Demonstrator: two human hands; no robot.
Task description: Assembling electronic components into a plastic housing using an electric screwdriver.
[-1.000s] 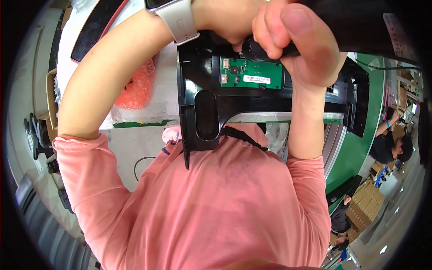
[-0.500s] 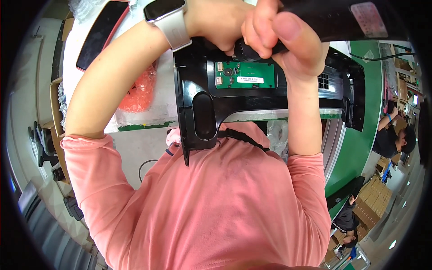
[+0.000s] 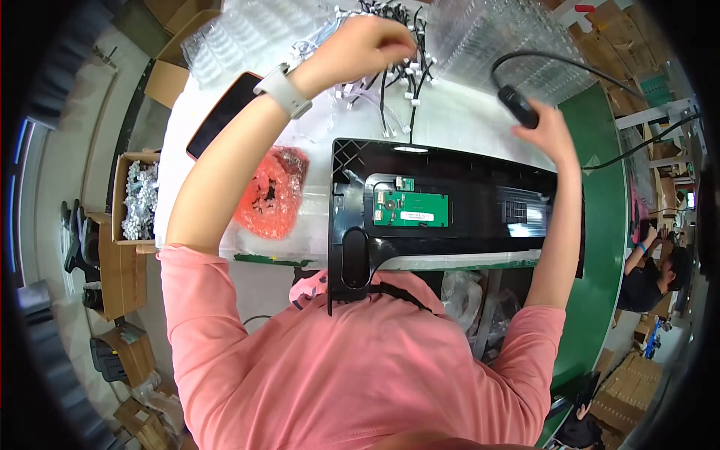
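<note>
My left hand (image 3: 369, 51) is raised at the far side, over a bundle of black and white cables with small white plugs (image 3: 415, 75). Its fingers curl loosely, a gap shows between them and the thumb, and nothing is visible in them. At the far right, my right hand (image 3: 553, 136) is at the lower end of a black corded handheld tool (image 3: 517, 106). The thumb stands off the tool and the blurred fingers are apart. In front of me lies a black plastic housing (image 3: 480, 165), carrying a green circuit board (image 3: 420, 202) and a smaller green board (image 3: 406, 184).
A phone (image 3: 225, 112) and red bubble wrap (image 3: 274, 199) lie left of the housing. Clear plastic trays (image 3: 517, 45) are stacked at the back right. A box of small metallic parts (image 3: 139, 199) stands at left. The tool's cord (image 3: 570, 58) arcs right. Another person (image 3: 649, 274) is farther right.
My hands have moved apart and away from the housing, the left toward the cables, the right outward with the tool. My right hand's grip on the tool has loosened. The whole view has shifted.
</note>
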